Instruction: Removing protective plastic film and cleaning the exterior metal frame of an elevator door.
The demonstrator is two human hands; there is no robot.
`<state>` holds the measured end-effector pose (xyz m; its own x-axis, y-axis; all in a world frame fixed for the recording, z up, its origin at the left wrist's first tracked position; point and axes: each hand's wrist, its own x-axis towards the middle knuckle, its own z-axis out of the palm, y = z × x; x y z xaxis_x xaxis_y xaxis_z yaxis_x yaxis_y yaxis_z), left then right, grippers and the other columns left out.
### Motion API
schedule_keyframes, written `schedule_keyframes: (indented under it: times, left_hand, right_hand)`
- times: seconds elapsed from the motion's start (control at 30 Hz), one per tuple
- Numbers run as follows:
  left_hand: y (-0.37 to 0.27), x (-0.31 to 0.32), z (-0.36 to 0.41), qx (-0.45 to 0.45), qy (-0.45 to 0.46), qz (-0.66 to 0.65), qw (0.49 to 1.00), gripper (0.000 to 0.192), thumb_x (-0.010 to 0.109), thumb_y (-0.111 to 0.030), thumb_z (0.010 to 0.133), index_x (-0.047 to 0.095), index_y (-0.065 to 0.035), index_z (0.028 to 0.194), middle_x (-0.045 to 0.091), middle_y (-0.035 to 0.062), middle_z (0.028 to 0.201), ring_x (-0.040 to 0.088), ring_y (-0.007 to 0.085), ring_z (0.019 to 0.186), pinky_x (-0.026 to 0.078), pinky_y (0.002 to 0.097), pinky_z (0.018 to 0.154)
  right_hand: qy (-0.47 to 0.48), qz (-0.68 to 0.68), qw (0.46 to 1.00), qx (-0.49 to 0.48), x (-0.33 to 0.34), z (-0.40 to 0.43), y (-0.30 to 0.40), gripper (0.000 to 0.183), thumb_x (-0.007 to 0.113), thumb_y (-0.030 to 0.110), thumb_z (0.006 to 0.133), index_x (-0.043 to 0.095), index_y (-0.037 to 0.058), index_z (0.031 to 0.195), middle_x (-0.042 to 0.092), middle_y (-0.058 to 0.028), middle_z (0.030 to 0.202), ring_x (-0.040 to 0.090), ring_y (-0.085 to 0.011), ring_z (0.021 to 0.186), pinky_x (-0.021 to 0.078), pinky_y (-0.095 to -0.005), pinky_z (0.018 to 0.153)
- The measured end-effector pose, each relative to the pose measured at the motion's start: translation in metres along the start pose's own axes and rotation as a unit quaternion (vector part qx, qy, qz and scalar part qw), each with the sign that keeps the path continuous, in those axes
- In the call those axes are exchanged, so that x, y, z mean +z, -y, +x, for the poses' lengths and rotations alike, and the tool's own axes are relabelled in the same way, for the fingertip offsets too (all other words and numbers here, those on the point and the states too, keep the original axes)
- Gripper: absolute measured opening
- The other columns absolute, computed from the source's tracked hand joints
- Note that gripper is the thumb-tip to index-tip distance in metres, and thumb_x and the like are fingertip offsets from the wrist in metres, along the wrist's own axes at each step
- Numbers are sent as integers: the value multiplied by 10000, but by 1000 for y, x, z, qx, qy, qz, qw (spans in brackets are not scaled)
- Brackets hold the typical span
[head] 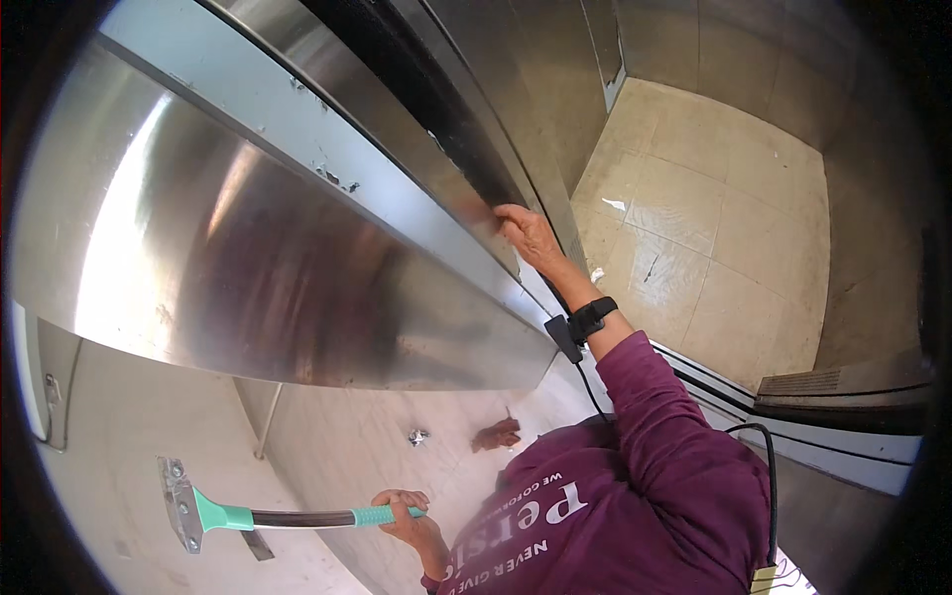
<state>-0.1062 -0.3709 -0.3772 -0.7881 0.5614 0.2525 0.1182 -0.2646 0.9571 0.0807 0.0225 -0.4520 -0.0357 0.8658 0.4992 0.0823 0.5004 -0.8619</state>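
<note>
My left hand (405,520) is closed around the ribbed teal grip of a long-handled scraper (301,518), whose wide metal head points to the far left. My right hand (524,230), with a black strap device on the wrist, reaches up to the edge of a brushed-metal elevator door jamb (476,201). Its fingers are curled against the metal, and whether they pinch anything cannot be told. Just below the fingers is a pale strip (532,279), perhaps peeled film. A broad stainless-steel panel (297,282) stands to the left.
The elevator car's tiled floor (714,216) has white scraps (614,204) on it. The door track (706,379) crosses below. On the pale floor outside lie a reddish-brown cloth or glove (497,435) and a small crumpled shiny piece (419,436). A black cable (772,476) runs behind my shoulder.
</note>
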Motion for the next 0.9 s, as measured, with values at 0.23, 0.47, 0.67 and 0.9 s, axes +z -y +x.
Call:
schedule_keyframes:
  times: [0.23, 0.47, 0.67, 0.9]
  left_hand:
    - [-3, 5, -2, -6, 1, 13, 1000, 83, 498, -71, 827, 438, -41, 778, 393, 26, 537, 379, 113, 394, 344, 260, 383]
    - [-16, 10, -7, -18, -10, 38, 999, 77, 476, -57, 814, 410, -27, 787, 377, 28, 525, 374, 100, 401, 365, 252, 401]
    - [-26, 3, -17, -20, 9, 59, 998, 87, 489, -66, 808, 412, -28, 789, 394, 36, 524, 385, 108, 403, 359, 251, 396]
    - [-34, 12, -26, -19, 9, 73, 997, 81, 492, -44, 806, 418, -30, 777, 411, 45, 550, 397, 117, 406, 361, 254, 390]
  right_hand:
    - [41, -50, 997, -53, -12, 4, 0, 291, 444, 28, 799, 545, -11, 1069, 598, -97, 881, 582, -163, 698, 481, -281, 598]
    - [-12, 78, 997, -25, -22, -21, 0, 302, 434, 21, 846, 508, 22, 1139, 561, -107, 907, 557, -131, 715, 460, -263, 568]
    - [-35, -90, 993, -61, -26, -30, 15, 234, 479, 70, 853, 517, 33, 1081, 563, -136, 863, 567, -267, 723, 448, -342, 593]
    - [-17, -125, 987, -95, -30, -10, 16, 129, 497, 74, 826, 509, 21, 944, 542, -186, 792, 536, -373, 770, 412, -435, 638]
